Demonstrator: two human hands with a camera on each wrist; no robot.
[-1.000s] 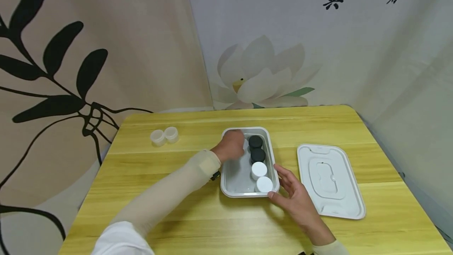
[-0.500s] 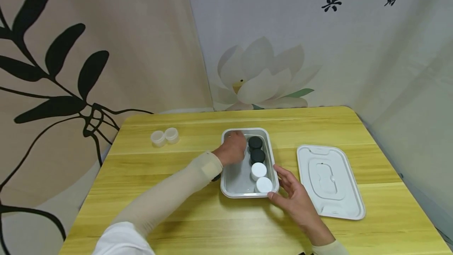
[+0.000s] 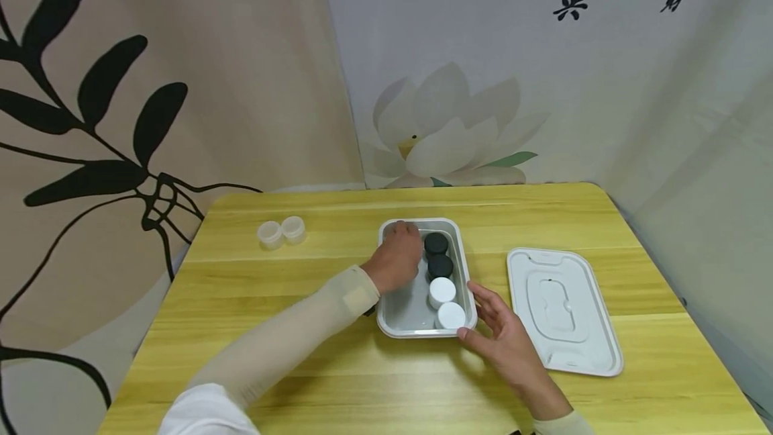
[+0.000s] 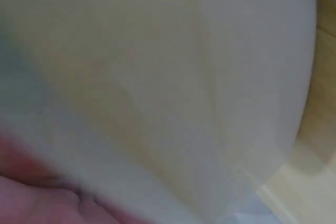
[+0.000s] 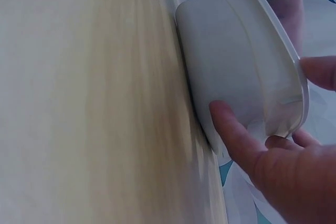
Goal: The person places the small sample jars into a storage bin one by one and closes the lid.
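A white rectangular box (image 3: pixel 403 319) stands uncovered on the table. Along its right side two black round-topped pieces (image 3: pixel 436 244) and two white round-topped pieces (image 3: pixel 443 291) form a row. My left hand (image 3: pixel 395 257) reaches down into the box's far left part, back of the hand up; its fingertips and anything between them are hidden. The pale box wall (image 4: pixel 168 77) fills most of the left wrist view, blurred. At the near right corner my right hand (image 3: pixel 507 337) rests against the box from outside, thumb at the front edge, extended fingers (image 5: pixel 233 132) along the side wall.
A white lid (image 3: pixel 564 311) lies flat to the right of the box. Two small translucent round containers (image 3: pixel 282 233) sit side by side at the table's far left. A printed curtain (image 3: pixel 459 66) hangs behind the wooden table (image 3: pixel 338 381).
My left hand has shifted slightly toward the right and the near side inside the box, its back turning more into view. The right hand, box and lid hold their places.
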